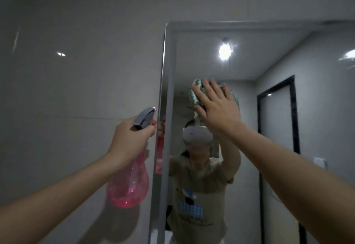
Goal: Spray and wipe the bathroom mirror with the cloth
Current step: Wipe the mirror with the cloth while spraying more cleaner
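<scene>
Her right hand point(217, 107) presses the green-and-white striped cloth point(196, 95) flat-fingered against the upper part of the silver-framed bathroom mirror point(269, 61) to wipe it, while her left hand point(132, 140) grips the pink translucent spray bottle point(130, 182) aside, ready.

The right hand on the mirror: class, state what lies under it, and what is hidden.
Under the right hand a green-and-white cloth is pressed flat against the mirror. Only its edges show past the fingers; the cloth's middle and the glass behind it are covered.

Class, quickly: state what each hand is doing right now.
Left hand: grips the pink spray bottle.
Right hand: open, fingers pressing the green-and-white cloth against the mirror.
</scene>
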Demonstrator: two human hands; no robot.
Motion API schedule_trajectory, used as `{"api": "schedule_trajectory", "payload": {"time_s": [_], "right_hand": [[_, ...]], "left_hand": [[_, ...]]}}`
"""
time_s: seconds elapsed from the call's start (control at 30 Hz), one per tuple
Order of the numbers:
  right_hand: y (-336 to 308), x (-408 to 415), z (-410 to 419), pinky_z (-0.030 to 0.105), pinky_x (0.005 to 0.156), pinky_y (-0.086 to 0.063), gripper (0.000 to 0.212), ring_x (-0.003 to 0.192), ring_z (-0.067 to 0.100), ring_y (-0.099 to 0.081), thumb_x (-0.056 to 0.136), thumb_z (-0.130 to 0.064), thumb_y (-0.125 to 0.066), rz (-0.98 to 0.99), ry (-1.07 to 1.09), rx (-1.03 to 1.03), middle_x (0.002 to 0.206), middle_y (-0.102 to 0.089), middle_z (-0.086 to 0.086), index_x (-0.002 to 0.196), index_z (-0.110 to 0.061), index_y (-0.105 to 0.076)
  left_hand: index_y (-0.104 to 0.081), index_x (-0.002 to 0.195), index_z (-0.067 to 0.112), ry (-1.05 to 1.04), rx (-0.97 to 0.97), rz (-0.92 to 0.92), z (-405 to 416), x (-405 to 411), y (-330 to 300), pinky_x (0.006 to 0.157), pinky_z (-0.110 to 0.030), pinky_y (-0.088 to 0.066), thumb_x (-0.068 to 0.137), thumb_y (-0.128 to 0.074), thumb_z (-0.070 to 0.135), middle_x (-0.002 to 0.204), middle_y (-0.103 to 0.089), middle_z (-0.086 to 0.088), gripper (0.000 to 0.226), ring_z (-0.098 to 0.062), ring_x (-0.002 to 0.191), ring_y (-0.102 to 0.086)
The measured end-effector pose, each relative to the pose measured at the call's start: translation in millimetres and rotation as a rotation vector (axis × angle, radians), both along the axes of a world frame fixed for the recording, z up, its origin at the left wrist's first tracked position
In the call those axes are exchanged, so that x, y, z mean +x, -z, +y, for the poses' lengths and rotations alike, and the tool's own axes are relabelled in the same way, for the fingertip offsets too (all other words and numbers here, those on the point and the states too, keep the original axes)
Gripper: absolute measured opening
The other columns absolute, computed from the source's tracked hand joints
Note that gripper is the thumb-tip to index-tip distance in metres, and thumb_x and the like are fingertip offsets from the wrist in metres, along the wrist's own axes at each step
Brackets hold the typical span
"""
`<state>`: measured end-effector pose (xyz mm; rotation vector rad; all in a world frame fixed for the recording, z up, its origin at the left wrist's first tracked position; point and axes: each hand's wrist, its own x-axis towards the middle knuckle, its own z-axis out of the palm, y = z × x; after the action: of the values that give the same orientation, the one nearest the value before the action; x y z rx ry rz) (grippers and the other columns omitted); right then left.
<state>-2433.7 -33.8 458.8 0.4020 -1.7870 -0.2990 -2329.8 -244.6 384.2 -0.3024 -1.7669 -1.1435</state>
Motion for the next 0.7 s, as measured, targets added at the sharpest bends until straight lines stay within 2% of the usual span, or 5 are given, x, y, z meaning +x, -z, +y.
{"api": "schedule_trajectory", "payload": {"time_s": [0.13, 0.37, 0.47, 0.57, 0.7], "right_hand": [[-54.9, 1.6, -20.2, 0.043, 0.116, 0.004, 0.056, 0.146, 0.022, 0.003, 0.100, -0.049, -0.017, 0.018, -0.018, -0.078, 0.159, -0.002, 0.004, 0.151, -0.030, -0.003], [-116.0, -0.3, -67.7, 0.045, 0.116, 0.002, 0.057, 0.146, 0.023, 0.001, 0.100, -0.047, -0.018, 0.003, -0.058, -0.105, 0.159, -0.002, 0.006, 0.151, -0.028, -0.004], [-141.8, -2.5, -79.0, 0.045, 0.116, 0.001, 0.057, 0.146, 0.023, 0.000, 0.100, -0.047, -0.019, 0.002, -0.078, -0.111, 0.159, -0.002, 0.005, 0.152, -0.028, -0.006], [-163.7, -4.3, -90.9, 0.046, 0.115, -0.001, 0.056, 0.146, 0.024, -0.003, 0.100, -0.047, -0.022, 0.015, -0.124, -0.150, 0.159, -0.005, 0.006, 0.151, -0.028, -0.010], [-168.8, -9.8, -100.1, 0.047, 0.115, 0.000, 0.055, 0.145, 0.026, -0.007, 0.099, -0.046, -0.023, 0.076, -0.133, -0.176, 0.159, -0.009, 0.007, 0.151, -0.027, -0.015]], "left_hand": [[-0.066, 0.086, -0.004, -0.061, -0.153, 0.094, -6.2, -0.1, -38.6, 0.071, -0.043, -0.049, 0.078, -0.060, 0.020, 0.086, -0.068, -0.023, 0.025, -0.039, 0.085, -0.062], [-0.066, 0.091, -0.001, -0.084, -0.122, 0.161, -19.0, -0.3, -111.7, 0.076, -0.038, -0.052, 0.084, -0.058, 0.023, 0.092, -0.069, -0.019, 0.026, -0.030, 0.085, -0.066], [-0.065, 0.096, -0.007, -0.111, -0.115, 0.170, -27.1, -3.0, -133.5, 0.072, -0.034, -0.051, 0.086, -0.056, 0.015, 0.096, -0.069, -0.020, 0.025, -0.025, 0.082, -0.066], [-0.065, 0.094, -0.008, -0.200, -0.121, 0.189, -39.7, -7.9, -144.7, 0.076, -0.042, -0.051, 0.084, -0.057, 0.014, 0.095, -0.069, -0.023, 0.026, -0.034, 0.090, -0.066], [-0.066, 0.097, -0.002, -0.159, -0.089, 0.187, -55.7, -16.9, -142.8, 0.078, -0.040, -0.052, 0.082, -0.059, 0.018, 0.094, -0.069, -0.020, 0.026, -0.025, 0.081, -0.068]]}}
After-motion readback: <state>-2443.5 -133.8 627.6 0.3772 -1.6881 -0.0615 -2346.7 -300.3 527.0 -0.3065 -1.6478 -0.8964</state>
